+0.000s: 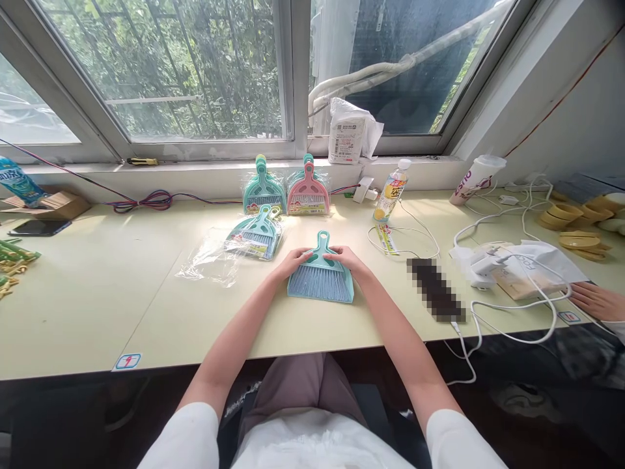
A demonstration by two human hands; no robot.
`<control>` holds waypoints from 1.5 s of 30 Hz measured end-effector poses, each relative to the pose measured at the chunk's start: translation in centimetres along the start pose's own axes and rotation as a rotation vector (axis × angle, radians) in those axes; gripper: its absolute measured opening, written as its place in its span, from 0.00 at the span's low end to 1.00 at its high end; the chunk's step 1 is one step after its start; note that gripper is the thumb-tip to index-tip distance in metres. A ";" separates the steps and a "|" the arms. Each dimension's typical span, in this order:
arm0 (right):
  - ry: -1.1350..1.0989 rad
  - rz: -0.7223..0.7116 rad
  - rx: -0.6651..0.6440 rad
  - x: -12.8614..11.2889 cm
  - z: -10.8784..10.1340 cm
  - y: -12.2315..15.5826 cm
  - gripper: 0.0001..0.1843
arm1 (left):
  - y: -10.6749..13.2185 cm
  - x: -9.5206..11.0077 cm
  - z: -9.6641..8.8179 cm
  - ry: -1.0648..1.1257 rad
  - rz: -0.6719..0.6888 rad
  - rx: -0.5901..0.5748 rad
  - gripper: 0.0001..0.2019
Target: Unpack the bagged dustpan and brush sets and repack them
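Observation:
A small teal dustpan with a brush nested in it point(321, 279) lies flat on the pale table point(97, 293) in front of me. My left hand point(291, 260) rests on its left shoulder, fingers curled over the edge beside the handle. My right hand point(347, 259) grips the right shoulder the same way. An empty clear plastic bag point(208, 262) lies to the left. Behind it sits a bagged teal set point(256, 237). Further back, a bagged teal set point(264, 190) and a bagged pink set point(307, 191) lean against the window sill.
A drink bottle point(391, 191), white cables with a power strip point(481, 266) and a white bag lie to the right. Another person's hand point(596, 301) rests at the right edge. Yellow dishes point(566, 213) sit far right, green items point(12, 255) and a phone far left.

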State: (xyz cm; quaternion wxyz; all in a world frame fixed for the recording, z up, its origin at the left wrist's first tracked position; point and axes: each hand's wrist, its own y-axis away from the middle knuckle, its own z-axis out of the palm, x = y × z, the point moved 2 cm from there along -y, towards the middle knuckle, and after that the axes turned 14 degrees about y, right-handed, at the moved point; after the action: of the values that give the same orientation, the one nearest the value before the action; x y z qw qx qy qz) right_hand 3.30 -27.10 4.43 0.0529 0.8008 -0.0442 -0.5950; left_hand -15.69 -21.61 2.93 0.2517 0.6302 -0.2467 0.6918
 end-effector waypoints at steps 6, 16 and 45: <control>-0.045 0.090 0.018 0.7 0.1 -0.5 0.18 | 0.3 0.2 0.1 0.002 -0.029 -0.010 0.27; -0.025 0.115 0.026 0.1 -0.1 -0.1 0.14 | 0.5 0.4 0.6 0.006 -0.038 -0.012 0.24; 1.066 0.202 0.857 6.7 -9.4 -1.3 0.25 | 0.3 -0.2 -1.6 0.399 -0.123 0.231 0.24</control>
State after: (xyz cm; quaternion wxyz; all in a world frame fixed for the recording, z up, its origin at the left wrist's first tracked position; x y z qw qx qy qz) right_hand 14.24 -26.36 0.59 -0.1985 0.9262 -0.3177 -0.0425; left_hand -17.07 -20.79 2.59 0.2633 0.5197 -0.0723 0.8095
